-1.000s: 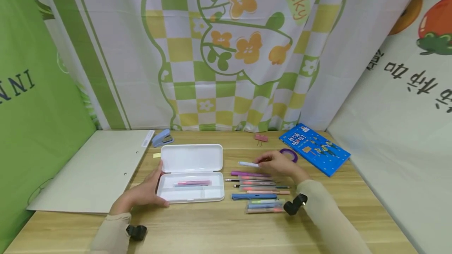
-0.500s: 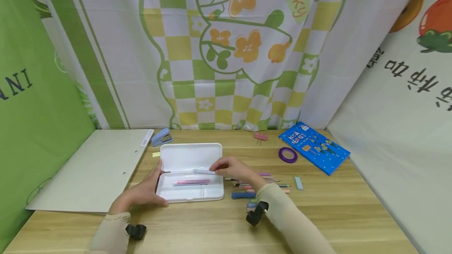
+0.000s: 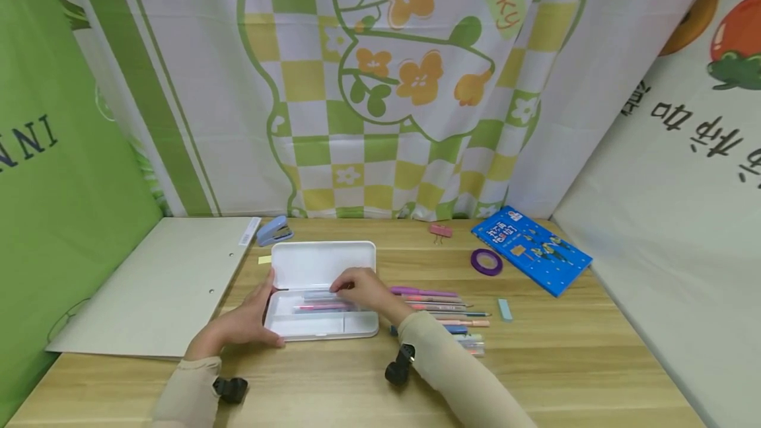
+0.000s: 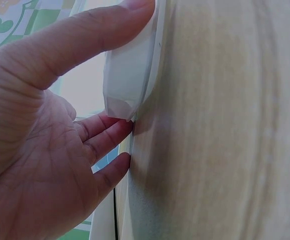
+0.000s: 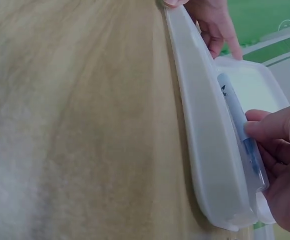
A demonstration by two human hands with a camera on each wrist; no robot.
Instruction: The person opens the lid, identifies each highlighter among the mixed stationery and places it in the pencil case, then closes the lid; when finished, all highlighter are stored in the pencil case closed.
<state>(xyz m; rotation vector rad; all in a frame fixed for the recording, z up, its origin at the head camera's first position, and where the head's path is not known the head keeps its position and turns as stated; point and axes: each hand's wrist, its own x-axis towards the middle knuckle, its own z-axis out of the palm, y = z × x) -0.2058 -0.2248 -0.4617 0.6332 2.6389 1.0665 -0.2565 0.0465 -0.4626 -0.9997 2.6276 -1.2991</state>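
Observation:
A white pencil case [image 3: 303, 329] lies with its lid raised in the head view. My left hand [image 3: 252, 314] grips its left end, with the thumb along the front wall [image 4: 127, 75] and the fingers at the end and back. Over the back part of the tray, my right hand [image 3: 359, 289] pinches a pale blue pen [image 5: 237, 110] between thumb and fingers. The pen lies lengthwise, low in the case in the right wrist view. A pink pen [image 3: 321, 308] rests in the long compartment, partly hidden by the right hand.
Several pens and pencils [image 3: 452, 316] lie in a row right of the case, partly under the right forearm. Beyond are a pale blue block [image 3: 505, 310], purple tape roll [image 3: 486, 261], pink binder clip [image 3: 440, 231] and blue book [image 3: 532, 249]. A stapler [image 3: 275, 231] and large board [image 3: 160, 283] stand left.
My right hand has carried the pale blue pen left from above the pen row into the case, lowering it behind the pink pen. My left hand has stayed on the case.

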